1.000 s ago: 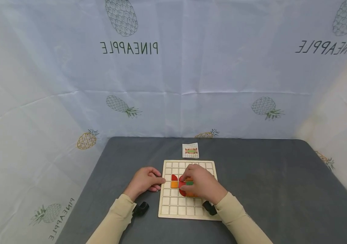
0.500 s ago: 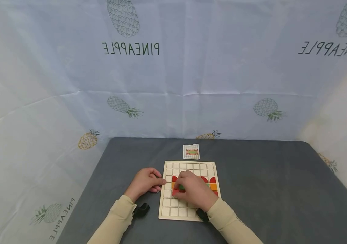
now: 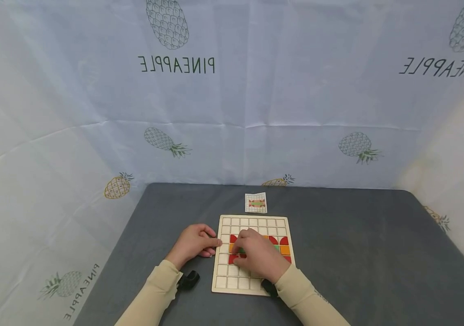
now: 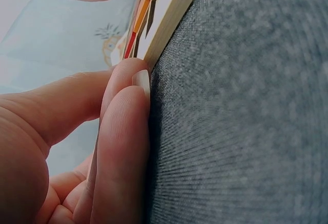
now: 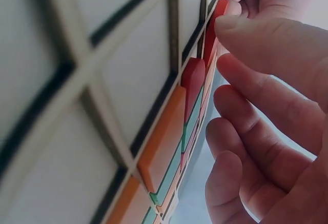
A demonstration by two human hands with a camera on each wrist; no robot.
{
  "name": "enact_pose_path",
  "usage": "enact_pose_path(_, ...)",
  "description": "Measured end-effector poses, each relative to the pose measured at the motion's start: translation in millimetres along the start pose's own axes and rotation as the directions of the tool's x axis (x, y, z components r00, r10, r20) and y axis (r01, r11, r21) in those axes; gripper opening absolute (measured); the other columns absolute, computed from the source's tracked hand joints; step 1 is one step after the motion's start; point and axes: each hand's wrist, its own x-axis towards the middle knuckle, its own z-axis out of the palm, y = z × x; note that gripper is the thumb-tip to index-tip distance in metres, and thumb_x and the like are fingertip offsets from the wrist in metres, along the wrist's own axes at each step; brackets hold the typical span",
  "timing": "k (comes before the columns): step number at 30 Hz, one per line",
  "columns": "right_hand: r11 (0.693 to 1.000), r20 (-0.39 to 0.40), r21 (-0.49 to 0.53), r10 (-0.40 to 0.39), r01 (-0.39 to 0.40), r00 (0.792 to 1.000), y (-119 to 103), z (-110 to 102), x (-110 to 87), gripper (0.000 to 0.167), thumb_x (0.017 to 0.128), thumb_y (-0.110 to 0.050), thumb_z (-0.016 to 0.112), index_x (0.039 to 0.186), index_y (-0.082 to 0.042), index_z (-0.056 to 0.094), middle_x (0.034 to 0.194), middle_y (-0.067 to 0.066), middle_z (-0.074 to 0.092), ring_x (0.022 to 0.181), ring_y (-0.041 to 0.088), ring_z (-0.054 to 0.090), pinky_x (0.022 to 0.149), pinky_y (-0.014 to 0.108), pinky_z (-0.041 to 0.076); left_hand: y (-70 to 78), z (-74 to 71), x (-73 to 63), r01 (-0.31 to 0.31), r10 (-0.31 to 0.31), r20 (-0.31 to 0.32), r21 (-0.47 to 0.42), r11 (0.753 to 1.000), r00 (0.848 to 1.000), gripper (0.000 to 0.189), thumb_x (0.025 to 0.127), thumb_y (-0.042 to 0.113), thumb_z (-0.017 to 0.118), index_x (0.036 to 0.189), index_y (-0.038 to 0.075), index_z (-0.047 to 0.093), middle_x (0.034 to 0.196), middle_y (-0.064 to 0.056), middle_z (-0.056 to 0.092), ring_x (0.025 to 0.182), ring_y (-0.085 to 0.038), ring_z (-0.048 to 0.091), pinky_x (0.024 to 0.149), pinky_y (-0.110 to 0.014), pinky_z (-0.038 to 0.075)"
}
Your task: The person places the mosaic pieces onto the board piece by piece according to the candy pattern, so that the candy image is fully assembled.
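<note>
A wooden grid board [image 3: 217,280] lies on the grey table, with red, orange and green tiles set in a band across its middle rows. My right hand [image 3: 259,254] is over the left part of this band. In the right wrist view, its thumb and index finger pinch a red tile [image 5: 209,42] that sits at its grid cell; the other fingers curl loosely. Beside it are another red tile [image 5: 193,78] and an orange tile [image 5: 166,139]. My left hand [image 3: 193,240] rests on the table, fingertips touching the board's left edge. Part of the band is hidden under my right hand.
Behind the board lies a small pattern card [image 3: 256,203] printed with a coloured design on a grid. A pale curtain [image 3: 232,90] with pineapple prints hangs behind the grey table [image 3: 350,244]. Black wrist straps [image 3: 188,280] show at the sleeves.
My right hand has moved left across the board, and a red tile now shows in the lower-left cell of the band. Tiles at the right are uncovered. The left hand has stayed put.
</note>
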Motion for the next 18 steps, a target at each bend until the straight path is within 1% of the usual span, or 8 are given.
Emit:
enact_pose_path(4,1.000,-0.006,-0.010,-0.002,0.002,1.000,-1,0,1.5,0.009,0.089,-0.019,0.091,0.091,-0.018,0.081,0.090,-0.005,0.065,0.086,0.008,0.054,0.074,0.024,0.057,-0.6,-0.8,-0.8,0.000,0.000,-0.001,-0.003,1.000,1.000,0.033,0.087,0.023,0.093,0.106,0.005,0.072,0.081,-0.008,0.076,0.064,-0.013,0.076,0.062,-0.031,0.067)
enact_pose_path(9,1.000,-0.004,-0.009,-0.022,0.022,1.000,-2,1,3.1,0.008,0.090,-0.016,0.088,0.089,-0.018,0.081,0.089,-0.006,0.064,0.085,0.007,0.051,0.072,0.022,0.054,-1.6,-1.4,-4.0,0.001,-0.001,-0.001,-0.013,1.000,1.000,0.034,0.087,0.023,0.093,0.106,0.004,0.071,0.081,-0.008,0.076,0.064,-0.014,0.075,0.062,-0.032,0.067)
enact_pose_path(12,1.000,-0.010,-0.012,-0.020,0.020,1.000,-2,0,3.7,0.008,0.090,-0.018,0.089,0.089,-0.018,0.081,0.089,-0.006,0.064,0.085,0.008,0.052,0.072,0.023,0.054,-2.5,-1.7,-4.6,0.002,-0.002,-0.002,-0.014,1.000,1.000,0.034,0.088,0.023,0.093,0.107,0.005,0.071,0.081,-0.009,0.076,0.064,-0.013,0.076,0.062,-0.032,0.067)
enact_pose_path(15,1.000,-0.034,-0.013,-0.005,0.004,0.999,2,-5,-0.3,0.009,0.090,-0.022,0.090,0.091,-0.018,0.081,0.090,-0.005,0.065,0.086,0.009,0.054,0.073,0.024,0.056,-3.9,0.6,-4.2,0.004,-0.004,0.002,-0.015,1.000,1.000,0.035,0.087,0.024,0.093,0.106,0.005,0.071,0.081,-0.008,0.076,0.064,-0.013,0.075,0.062,-0.031,0.067)
enact_pose_path(18,1.000,-0.084,-0.020,0.018,-0.020,0.996,11,-18,-10.3,0.012,0.091,-0.026,0.089,0.096,-0.017,0.082,0.093,-0.003,0.067,0.088,0.010,0.056,0.075,0.027,0.057,-3.7,3.7,-2.0,-0.003,0.003,0.021,-0.019,1.000,1.000,0.036,0.087,0.025,0.093,0.107,0.005,0.071,0.081,-0.008,0.076,0.064,-0.013,0.076,0.063,-0.032,0.067)
